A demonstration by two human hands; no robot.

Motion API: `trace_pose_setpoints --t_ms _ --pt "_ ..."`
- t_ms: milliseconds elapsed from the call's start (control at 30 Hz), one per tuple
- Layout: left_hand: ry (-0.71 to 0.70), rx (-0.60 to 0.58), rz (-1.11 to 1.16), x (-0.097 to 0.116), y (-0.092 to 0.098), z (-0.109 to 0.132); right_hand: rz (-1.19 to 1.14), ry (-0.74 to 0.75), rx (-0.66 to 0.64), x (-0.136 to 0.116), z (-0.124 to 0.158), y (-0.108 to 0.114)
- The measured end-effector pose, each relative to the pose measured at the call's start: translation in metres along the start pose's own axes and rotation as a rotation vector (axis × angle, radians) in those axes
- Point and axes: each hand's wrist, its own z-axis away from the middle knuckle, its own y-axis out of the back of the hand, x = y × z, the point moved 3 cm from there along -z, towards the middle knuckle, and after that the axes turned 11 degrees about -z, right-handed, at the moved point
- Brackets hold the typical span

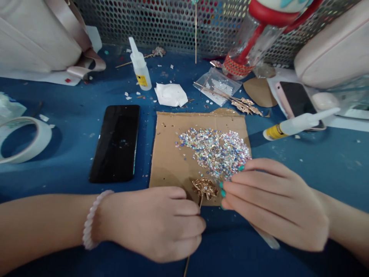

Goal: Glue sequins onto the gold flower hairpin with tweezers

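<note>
My left hand (157, 223) is closed around the thin stem of a gold metal flower (205, 188), whose head stands just above my knuckles. The stem comes out again below the fist. Close by on the right, my right hand (276, 202) has its fingers drawn together, with the tips beside the flower head. A pale, slim tool (268, 236) sticks out beneath that hand; its other end is hidden, so its kind cannot be told. Glittering rhinestones (220, 152) lie spread on a cardboard sheet (170, 154) behind the flower, at the fingertips of my right hand.
A black phone (115, 144) and a tape roll (25, 140) lie left. One glue bottle (141, 71) stands behind; another glue bottle (288, 126) lies tilted at right. Further back are a bag of small beads (217, 86), gold leaf stems (246, 105) and a lidded drink cup (245, 50).
</note>
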Motion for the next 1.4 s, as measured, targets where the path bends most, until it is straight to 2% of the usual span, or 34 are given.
trace_pose_setpoints --t_ms 167,333,533,633,800,933,1133,1200,1267,1400 --pt "0.0 -0.024 0.0 0.0 0.0 0.0 -0.034 0.02 0.027 0.002 -0.001 0.002" --pt "0.0 -0.022 0.024 0.0 0.0 0.002 -0.066 -0.115 0.059 0.001 -0.006 0.016" --pt "0.009 -0.007 -0.007 0.003 -0.001 0.003 0.025 -0.092 0.13 -0.003 -0.008 0.03" --pt "0.011 0.008 -0.037 0.003 -0.001 0.002 0.026 -0.108 0.187 -0.003 0.004 0.029" --pt "0.0 0.007 -0.086 0.004 -0.001 0.001 0.022 -0.193 0.237 -0.001 0.04 0.023" --pt "0.008 -0.009 -0.121 0.005 0.0 0.002 0.114 -0.325 0.153 0.012 0.065 0.023" --pt "0.008 -0.035 -0.131 0.005 0.0 0.003 0.267 -0.573 -0.197 0.039 0.084 0.02" --pt "0.008 -0.043 -0.131 0.004 0.0 0.003 0.274 -0.629 -0.24 0.046 0.09 0.019" --pt "0.006 -0.046 -0.132 0.004 0.0 0.004 0.294 -0.689 -0.127 0.053 0.097 0.022" --pt "-0.007 -0.033 -0.132 0.004 0.001 0.004 0.329 -0.879 0.349 0.073 0.115 0.032"
